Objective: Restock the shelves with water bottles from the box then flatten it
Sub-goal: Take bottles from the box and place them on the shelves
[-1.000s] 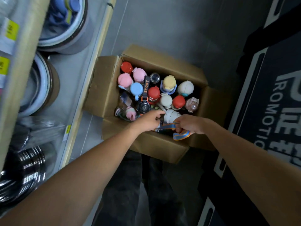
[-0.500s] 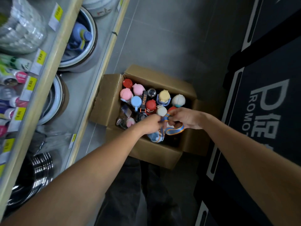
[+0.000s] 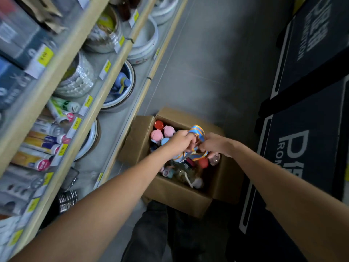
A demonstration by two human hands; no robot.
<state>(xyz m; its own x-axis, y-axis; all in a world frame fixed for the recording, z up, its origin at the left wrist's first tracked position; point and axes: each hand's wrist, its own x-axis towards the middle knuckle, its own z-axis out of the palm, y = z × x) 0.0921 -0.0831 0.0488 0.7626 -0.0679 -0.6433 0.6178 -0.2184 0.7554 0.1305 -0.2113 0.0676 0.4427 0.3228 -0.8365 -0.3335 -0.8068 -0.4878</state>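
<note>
An open cardboard box [image 3: 175,193] stands on the floor beside the shelves, holding several water bottles with red, pink and blue caps [image 3: 157,133]. Above the box, my left hand [image 3: 180,141] grips a water bottle with a blue and orange strap [image 3: 198,132]; the bottle's body is mostly hidden under the hand. My right hand [image 3: 214,143] pinches the same strap just to the right of the left hand. The strap loops above and below both hands.
Wooden-edged shelves [image 3: 105,78] run along the left with yellow price tags, tubes, wrapped glassware and round basins [image 3: 120,86]. Dark promotional stands [image 3: 306,148] line the right. Grey floor [image 3: 207,69] lies beyond the box. My legs stand right below it.
Both hands have risen out of the box with the strapped bottle. My view has tilted up and left, showing more of the shelves.
</note>
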